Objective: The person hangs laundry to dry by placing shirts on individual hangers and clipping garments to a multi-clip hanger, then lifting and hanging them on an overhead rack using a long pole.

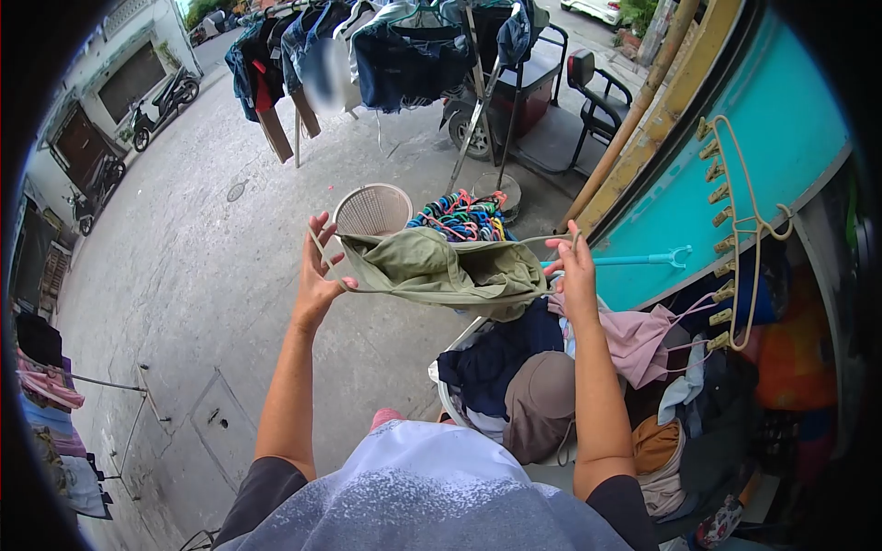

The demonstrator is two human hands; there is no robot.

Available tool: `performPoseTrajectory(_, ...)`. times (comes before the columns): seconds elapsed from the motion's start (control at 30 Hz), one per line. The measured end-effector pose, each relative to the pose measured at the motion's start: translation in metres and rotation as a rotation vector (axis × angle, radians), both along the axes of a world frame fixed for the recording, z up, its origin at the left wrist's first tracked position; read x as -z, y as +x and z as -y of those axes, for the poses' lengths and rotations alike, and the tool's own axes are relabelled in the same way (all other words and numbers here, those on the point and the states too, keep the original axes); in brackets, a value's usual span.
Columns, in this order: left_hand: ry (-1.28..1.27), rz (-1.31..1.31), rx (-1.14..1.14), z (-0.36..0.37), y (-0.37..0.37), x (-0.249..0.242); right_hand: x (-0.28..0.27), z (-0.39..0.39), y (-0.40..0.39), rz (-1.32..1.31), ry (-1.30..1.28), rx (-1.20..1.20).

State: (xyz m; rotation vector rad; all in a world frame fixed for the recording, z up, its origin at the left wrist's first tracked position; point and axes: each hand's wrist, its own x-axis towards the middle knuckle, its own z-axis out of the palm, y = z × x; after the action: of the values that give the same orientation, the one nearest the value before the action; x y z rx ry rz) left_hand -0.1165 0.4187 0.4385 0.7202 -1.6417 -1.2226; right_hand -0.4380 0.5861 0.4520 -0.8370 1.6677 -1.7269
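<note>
1. Step: green garment stretched out, above laundry pile.
2. Left hand and right hand fingers pinch its edges.
3. Next, likely: hanger from the hanger heap behind it.

Ahead of you, a clothes rack stands loaded with dark garments, and a mobility scooter is parked just behind it. An empty white basket sits on the concrete beside a heap of coloured hangers. To your right, a peg hanger dangles on the turquoise wall. Motorbikes wait far left.
</note>
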Motion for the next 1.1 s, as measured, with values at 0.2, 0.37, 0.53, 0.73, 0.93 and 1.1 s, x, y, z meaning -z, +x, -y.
performPoseTrajectory(0.2, 0.087, -0.140, 0.073, 0.017, -0.009, 0.000, -0.003, 0.045, 0.000, 0.186, 0.031, -0.094)
performPoseTrajectory(0.37, 0.531, -0.422, -0.141, 0.070, -0.006, -0.048, -0.066, 0.100, 0.001, 0.419, 0.056, -0.222)
performPoseTrajectory(0.53, -0.241, -0.550, -0.299, 0.029, -0.007, -0.157, -0.157, 0.108, 0.068, -0.160, -0.694, -0.004)
performPoseTrajectory(0.73, 0.111, 0.549, -0.158, 0.043, 0.048, 0.065, 0.049, 0.118, 0.090, -1.288, 0.472, -0.504)
performPoseTrajectory(0.93, 0.932, 0.414, -0.152, 0.026, 0.134, 0.101, 0.086, 0.091, 0.081, 0.354, 0.570, -0.660)
performPoseTrajectory(1.1, 0.776, 0.134, -0.255, 0.050, 0.106, 0.032, 0.059, 0.098, 0.073, 0.760, 0.101, -0.588)
